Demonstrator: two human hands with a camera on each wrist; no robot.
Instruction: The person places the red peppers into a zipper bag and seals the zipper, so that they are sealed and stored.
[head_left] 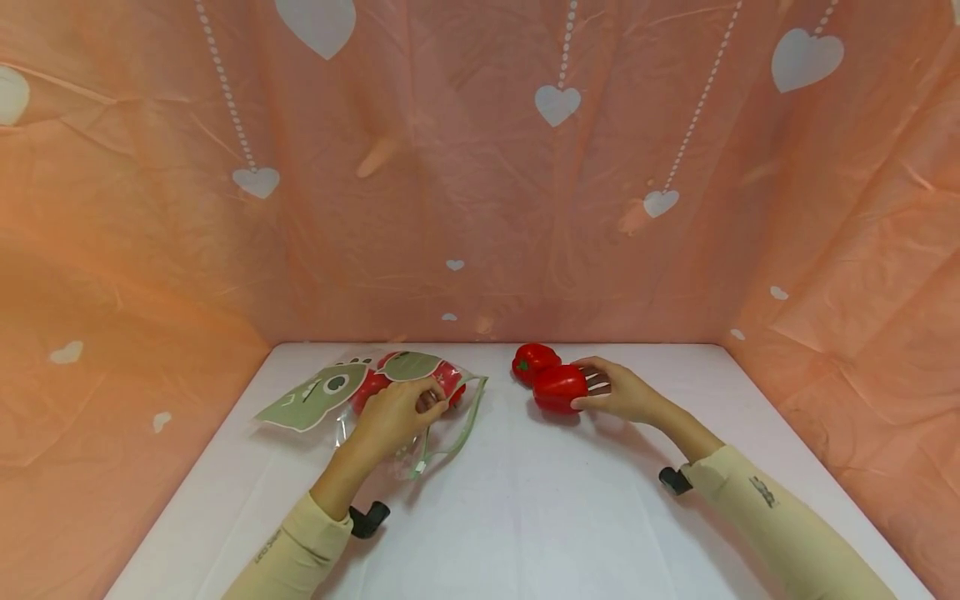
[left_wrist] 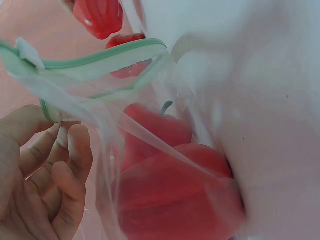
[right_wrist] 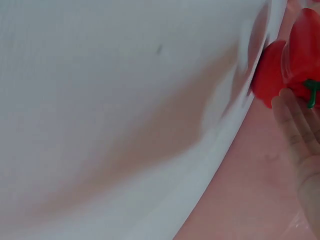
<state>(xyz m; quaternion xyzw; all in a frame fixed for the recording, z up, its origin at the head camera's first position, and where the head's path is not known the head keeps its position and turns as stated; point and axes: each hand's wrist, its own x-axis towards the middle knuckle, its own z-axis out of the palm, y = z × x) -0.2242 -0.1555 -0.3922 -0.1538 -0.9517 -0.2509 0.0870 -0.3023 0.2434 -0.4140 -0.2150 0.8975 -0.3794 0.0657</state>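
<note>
"Pale sleeves lie closest, over the bench. Which step is this?"

"Taking up a red pepper for bagging, I'd judge. The right hand is opened wide round it, thumb on the near side, fingers on the far; I can't tell whether it's lifted."

"And the left hand?"

"Fingertips pinched on the edge of the clear bag, whose green zip stands parted on the side facing that pepper. More peppers sit inside."

"What does the next move call for?"

"A secure grip, then a carry leftward to the bag's mouth, I think. Another pepper lies just behind the gripped one."
</note>
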